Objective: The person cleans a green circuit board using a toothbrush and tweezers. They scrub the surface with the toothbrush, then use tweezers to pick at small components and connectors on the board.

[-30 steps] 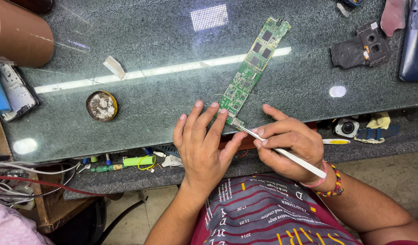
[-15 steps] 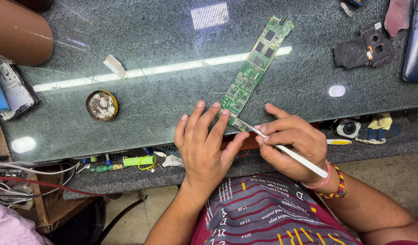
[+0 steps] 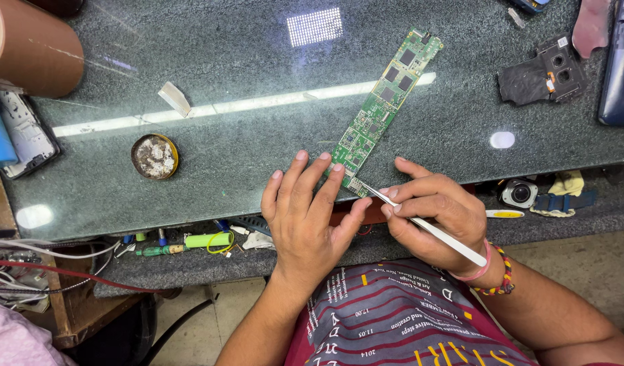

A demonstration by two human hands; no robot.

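A long green circuit board (image 3: 383, 108) lies slanted on the glass-topped bench (image 3: 257, 68). My left hand (image 3: 308, 217) rests flat, its fingertips pressing on the board's near end. In my right hand (image 3: 437, 213) I hold thin metal tweezers (image 3: 420, 222) pen-style. Their tip touches the board's lower corner, beside my left index finger. Beaded bracelets circle my right wrist.
A small round tin (image 3: 154, 156) sits at the left, a brown cylinder (image 3: 30, 47) at the top left. A black camera bracket (image 3: 542, 71) and a phone body (image 3: 620, 64) lie at the top right. Small tools, a green cylinder (image 3: 207, 240) and wires crowd the shelf under the glass.
The tweezers and both hands stay at the board's near end with only slight shifts. The view has drifted a little.
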